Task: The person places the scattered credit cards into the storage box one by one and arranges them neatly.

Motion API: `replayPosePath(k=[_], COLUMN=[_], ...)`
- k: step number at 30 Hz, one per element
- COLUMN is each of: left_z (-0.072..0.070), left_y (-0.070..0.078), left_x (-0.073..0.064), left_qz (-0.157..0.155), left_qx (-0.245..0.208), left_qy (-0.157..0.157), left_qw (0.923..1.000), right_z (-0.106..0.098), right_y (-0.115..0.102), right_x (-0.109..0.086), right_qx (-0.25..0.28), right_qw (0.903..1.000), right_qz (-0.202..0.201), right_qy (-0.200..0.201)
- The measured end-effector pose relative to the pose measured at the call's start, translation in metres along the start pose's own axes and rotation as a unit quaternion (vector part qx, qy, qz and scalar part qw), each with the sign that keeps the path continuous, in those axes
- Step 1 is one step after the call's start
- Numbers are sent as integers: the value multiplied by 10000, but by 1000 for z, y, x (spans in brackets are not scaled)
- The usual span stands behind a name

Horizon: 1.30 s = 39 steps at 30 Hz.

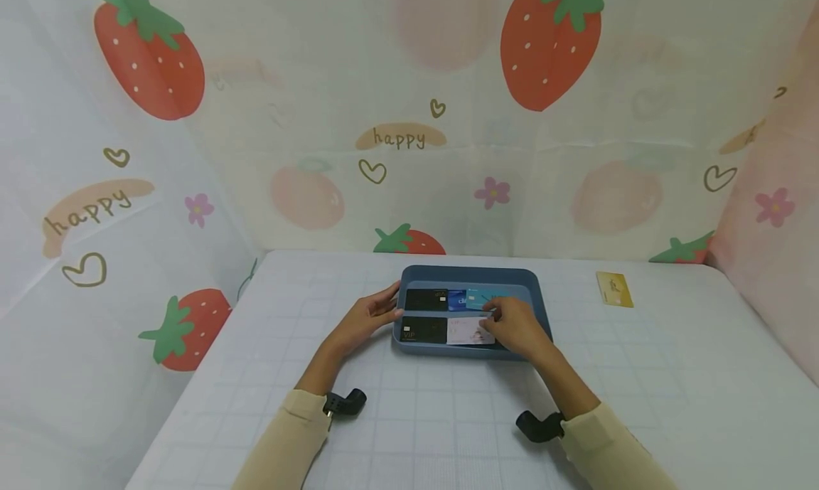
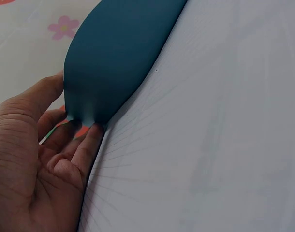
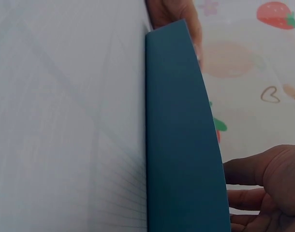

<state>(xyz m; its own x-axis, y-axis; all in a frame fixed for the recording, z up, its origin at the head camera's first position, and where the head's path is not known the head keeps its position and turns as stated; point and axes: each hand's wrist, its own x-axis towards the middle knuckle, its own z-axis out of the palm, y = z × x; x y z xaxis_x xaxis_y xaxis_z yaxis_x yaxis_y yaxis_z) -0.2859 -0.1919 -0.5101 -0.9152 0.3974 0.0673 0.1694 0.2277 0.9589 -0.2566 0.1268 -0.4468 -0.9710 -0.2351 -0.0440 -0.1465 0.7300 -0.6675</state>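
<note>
My left hand (image 1: 366, 323) grips the left end of a blue tray (image 1: 473, 272), its thumb at the rim and its other fingers at the side wall and lower edge. In the tray lie a black card (image 1: 425, 299), a dark blue card (image 1: 457, 301) and a light blue card (image 1: 476, 296). In the nearer row are a black VIP card (image 1: 424, 329) and a white card (image 1: 462, 331) with a pinkish print. My right hand (image 1: 517, 328) reaches over the tray, bent fingertips at the light blue and white cards; I cannot tell whether it pinches one.
A gold card (image 1: 615, 289) lies on the white table (image 1: 665, 376), right of the tray. Behind the table hangs a strawberry-print cloth (image 1: 544, 191). Black wrist cameras hang below the left and right sleeves.
</note>
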Motion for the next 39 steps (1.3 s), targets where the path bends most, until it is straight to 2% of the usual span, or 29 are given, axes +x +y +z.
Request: replayPosePath(k=[13, 39], left_z=[0, 1], left_y=[-1, -1], left_x=[1, 1], left_qz=[25, -24], left_qx=[-142, -11], left_qy=[-54, 11], left_qw=[9999, 10000], right_z=[-1, -1], right_y=[0, 4], right_x=[-2, -1], right_qx=[-60, -167], right_qw=[10000, 9998], right_qz=[3, -83], right_qy=[-71, -38])
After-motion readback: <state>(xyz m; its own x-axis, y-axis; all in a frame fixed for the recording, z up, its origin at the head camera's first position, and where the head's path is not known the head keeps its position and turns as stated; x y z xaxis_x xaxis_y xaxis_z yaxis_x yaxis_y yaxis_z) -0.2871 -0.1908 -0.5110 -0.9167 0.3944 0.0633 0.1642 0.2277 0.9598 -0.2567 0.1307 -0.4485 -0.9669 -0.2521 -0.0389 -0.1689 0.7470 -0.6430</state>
